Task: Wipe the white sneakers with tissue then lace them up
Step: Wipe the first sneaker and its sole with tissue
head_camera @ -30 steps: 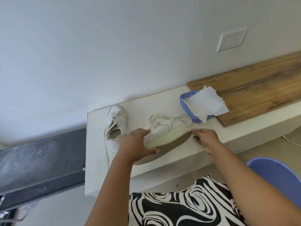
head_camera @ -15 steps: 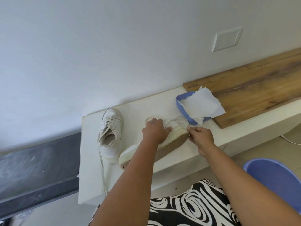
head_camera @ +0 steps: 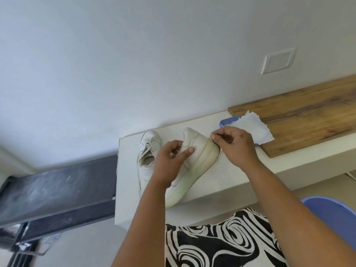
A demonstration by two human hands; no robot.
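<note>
Two white sneakers are on a white ledge (head_camera: 231, 178). The laced sneaker (head_camera: 147, 158) lies flat on the left, toe toward the wall. The second sneaker (head_camera: 198, 160) is tilted up off the ledge, one end near the wall and the other over the front edge, its pale sole rim facing right. My left hand (head_camera: 170, 162) grips its upper from the left. My right hand (head_camera: 235, 147) pinches the sole rim at its far end. A white tissue (head_camera: 254, 130) sticks out of a blue tissue box (head_camera: 227, 120) just behind my right hand.
A wooden board (head_camera: 308, 116) lies on the ledge at the right, under the tissue. A blue plastic basin (head_camera: 335, 214) sits low at the right. A dark slab (head_camera: 57, 189) runs along the left. A wall plate (head_camera: 278, 60) is above.
The held sneaker has been turned, so its brown sole no longer faces me. My left hand shifted from the sole side to the upper. My right hand stayed pinched at the sneaker's end.
</note>
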